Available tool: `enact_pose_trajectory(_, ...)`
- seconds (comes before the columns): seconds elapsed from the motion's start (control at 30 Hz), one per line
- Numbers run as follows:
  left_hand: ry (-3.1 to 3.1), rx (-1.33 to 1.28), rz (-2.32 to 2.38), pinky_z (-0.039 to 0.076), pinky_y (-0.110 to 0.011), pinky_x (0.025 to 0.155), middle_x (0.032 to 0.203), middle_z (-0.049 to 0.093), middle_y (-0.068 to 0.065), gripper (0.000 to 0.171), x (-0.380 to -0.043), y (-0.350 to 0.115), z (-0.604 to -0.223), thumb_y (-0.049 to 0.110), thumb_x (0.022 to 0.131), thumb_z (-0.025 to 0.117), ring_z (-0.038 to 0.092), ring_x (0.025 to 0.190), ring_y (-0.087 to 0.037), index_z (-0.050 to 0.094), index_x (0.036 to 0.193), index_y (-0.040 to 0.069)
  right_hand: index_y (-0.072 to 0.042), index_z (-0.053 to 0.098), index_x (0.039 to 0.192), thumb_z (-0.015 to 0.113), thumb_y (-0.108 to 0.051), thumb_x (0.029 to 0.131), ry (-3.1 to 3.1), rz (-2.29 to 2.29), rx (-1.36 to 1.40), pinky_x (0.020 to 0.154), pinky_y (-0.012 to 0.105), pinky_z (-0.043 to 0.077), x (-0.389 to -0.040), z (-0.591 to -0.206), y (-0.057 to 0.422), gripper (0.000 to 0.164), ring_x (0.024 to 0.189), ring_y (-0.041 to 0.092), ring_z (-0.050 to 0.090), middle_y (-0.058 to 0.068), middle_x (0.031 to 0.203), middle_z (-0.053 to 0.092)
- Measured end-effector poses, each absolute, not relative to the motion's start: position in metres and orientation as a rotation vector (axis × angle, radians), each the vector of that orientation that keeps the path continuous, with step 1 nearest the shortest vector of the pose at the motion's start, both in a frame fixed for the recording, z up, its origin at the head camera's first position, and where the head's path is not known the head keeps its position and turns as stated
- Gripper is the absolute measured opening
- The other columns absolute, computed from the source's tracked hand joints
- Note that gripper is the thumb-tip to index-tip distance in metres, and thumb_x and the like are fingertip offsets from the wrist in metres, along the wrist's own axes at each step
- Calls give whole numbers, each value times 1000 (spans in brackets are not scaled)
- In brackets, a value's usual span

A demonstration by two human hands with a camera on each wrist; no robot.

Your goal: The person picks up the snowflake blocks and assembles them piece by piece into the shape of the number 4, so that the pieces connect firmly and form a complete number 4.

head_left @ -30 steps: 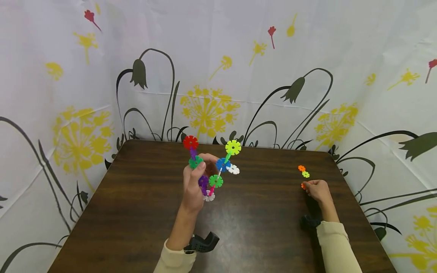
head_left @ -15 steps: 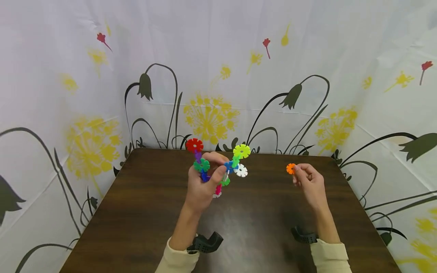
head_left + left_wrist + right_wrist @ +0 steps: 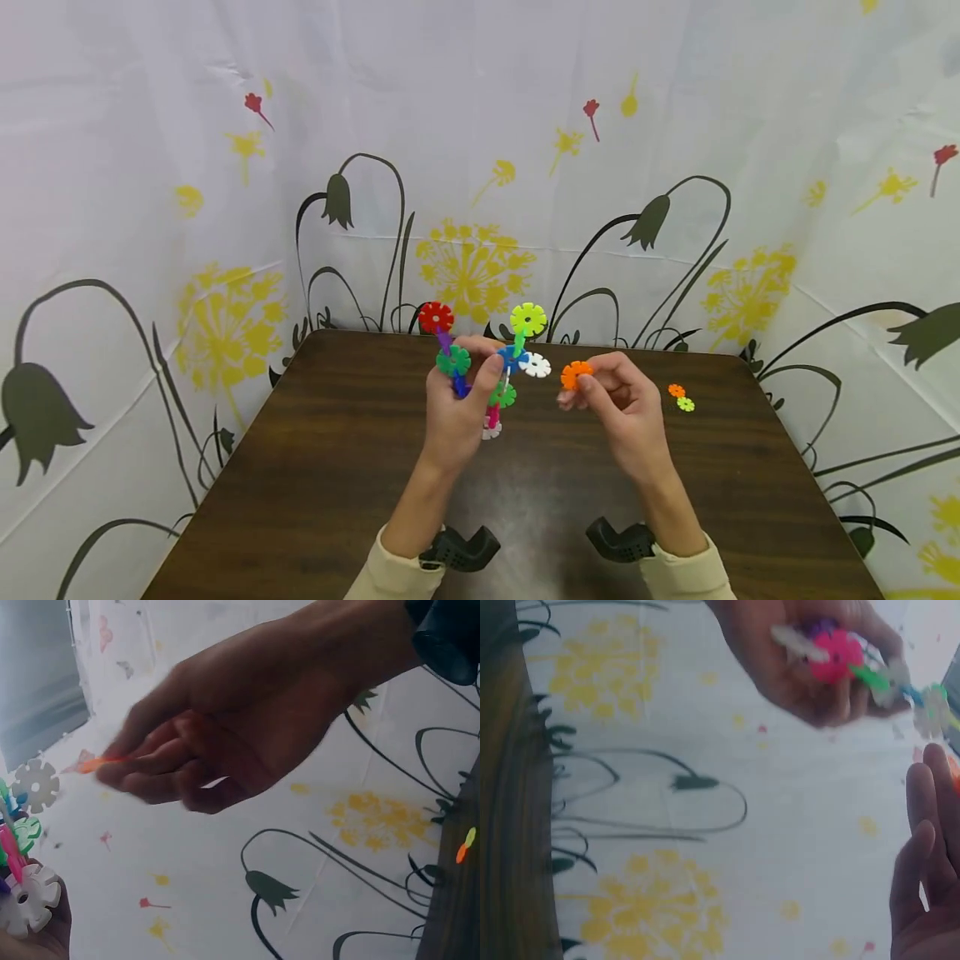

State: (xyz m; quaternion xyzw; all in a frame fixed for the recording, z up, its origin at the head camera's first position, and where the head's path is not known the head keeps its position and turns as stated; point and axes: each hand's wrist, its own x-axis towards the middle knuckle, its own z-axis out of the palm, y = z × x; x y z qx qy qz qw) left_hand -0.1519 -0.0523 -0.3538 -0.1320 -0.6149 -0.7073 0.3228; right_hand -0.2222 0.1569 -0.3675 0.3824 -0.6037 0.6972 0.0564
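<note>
My left hand [image 3: 455, 417] grips a chain of notched plastic discs, holding it over the table. Its ends rise as a red disc [image 3: 436, 317] on the left and a yellow-green disc [image 3: 528, 319] on the right. Blue, green, purple and pink pieces lie between, partly hidden by the fingers. A white disc [image 3: 536, 365] juts out rightward from the blue disc [image 3: 513, 359]. Between thumb and fingers my right hand [image 3: 630, 412] pinches an orange disc [image 3: 574, 375], a short distance from that white disc. In the left wrist view the orange disc [image 3: 97, 763] appears edge-on.
Two more discs, one orange [image 3: 677, 390] and one yellow-green [image 3: 686, 404], lie side by side on the right of the dark wooden table [image 3: 555, 517]. A white cloth [image 3: 465, 108] printed with flowers hangs behind the table. Each wrist wears a black camera mount [image 3: 461, 550].
My right hand has lifted the orange disc off the table at the right and brought it leftward, near the chain. My left hand has turned the chain slightly, its thumb now nearer the blue disc.
</note>
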Motion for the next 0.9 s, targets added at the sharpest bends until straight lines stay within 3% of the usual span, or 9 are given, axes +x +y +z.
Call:
enact_pose_trajectory(0.13,-1597,-315,-1864,60,-21,90,110,70,4,13,-149,-47,-356,2,105,61,69,102,-13,58,111,-9,13,57,115,61,7,105,-1766,2113,1174,77,26,65,-210,-362,146,13,83,13,81,-6,95,82)
enact_pose_trajectory(0.37,-1571,-356,-1832,60,-23,95,112,70,3,14,-147,-48,-352,4,106,61,69,106,-15,61,114,-8,13,58,116,62,9,104,-1688,2080,1226,77,29,66,-206,-358,138,14,74,15,77,-4,98,83)
enact_pose_trajectory(0.57,-1546,-415,-1825,61,-25,97,111,72,3,18,-147,-50,-352,9,107,65,70,106,-15,64,108,-9,10,61,116,63,5,105,-1751,2056,1205,72,27,64,-206,-355,137,12,72,16,75,-6,95,82)
enact_pose_trajectory(0.9,-1504,-442,-1841,62,-24,91,111,71,1,21,-146,-53,-356,12,107,67,71,102,-15,63,101,-8,9,65,116,63,7,104,-1774,2030,1167,77,28,65,-198,-355,132,12,75,17,76,-6,98,83)
